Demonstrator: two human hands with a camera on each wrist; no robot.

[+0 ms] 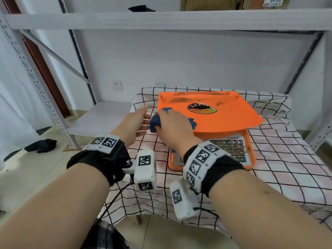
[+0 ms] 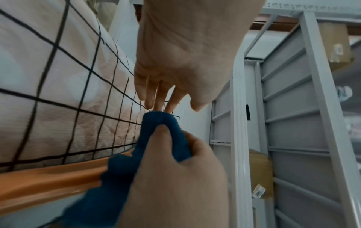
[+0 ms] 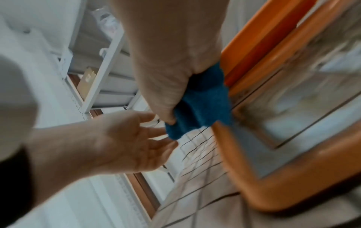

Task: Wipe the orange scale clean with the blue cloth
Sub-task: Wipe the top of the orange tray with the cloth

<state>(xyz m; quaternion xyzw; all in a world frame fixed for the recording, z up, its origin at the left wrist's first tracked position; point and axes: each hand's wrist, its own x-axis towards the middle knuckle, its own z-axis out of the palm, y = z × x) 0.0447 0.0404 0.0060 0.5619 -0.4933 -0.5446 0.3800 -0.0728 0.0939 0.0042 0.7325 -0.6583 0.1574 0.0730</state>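
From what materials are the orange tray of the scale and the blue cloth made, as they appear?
Orange tray: probably moulded plastic, smooth and slightly glossy, with a raised rim and dark smears near its far edge. Blue cloth: a soft, fuzzy textile, perhaps microfibre or terry; it bunches and folds where the right hand grips it.
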